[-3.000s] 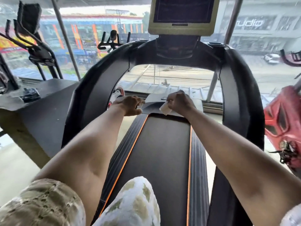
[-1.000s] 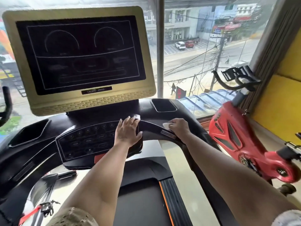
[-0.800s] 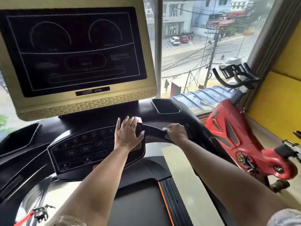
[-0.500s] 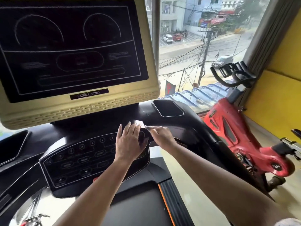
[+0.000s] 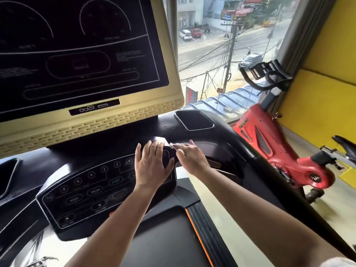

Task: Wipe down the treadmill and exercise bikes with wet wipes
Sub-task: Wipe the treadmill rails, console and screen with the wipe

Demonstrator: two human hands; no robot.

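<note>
- Left of both hands, the button panel [image 5: 92, 189] of the treadmill [image 5: 57, 164] shows START, PAUSE and INCLINE keys
- Above the hands stands the dark screen [image 5: 77, 51] in its cream frame
- The left hand [image 5: 152, 166] lies flat on the right end of the panel; its fingers are straight and spread a little, and it holds nothing
- The wet wipe [image 5: 173, 145] shows only as a pale sliver between the two hands, at the right hand's fingertips, on the black console edge
- The right hand [image 5: 190, 158] is just beside the left, thumbs almost meeting; its fingers are stretched out flat over the wipe, pressing rather than curling round it
- Beyond the right hand's fingertips, a shallow tray recess [image 5: 194, 120] sits in the console top
- Below the forearms runs the black belt [image 5: 163, 237] with an orange edge stripe
- Well to the right of the right hand stands a red exercise bike [image 5: 269, 139], touched by neither hand
</note>
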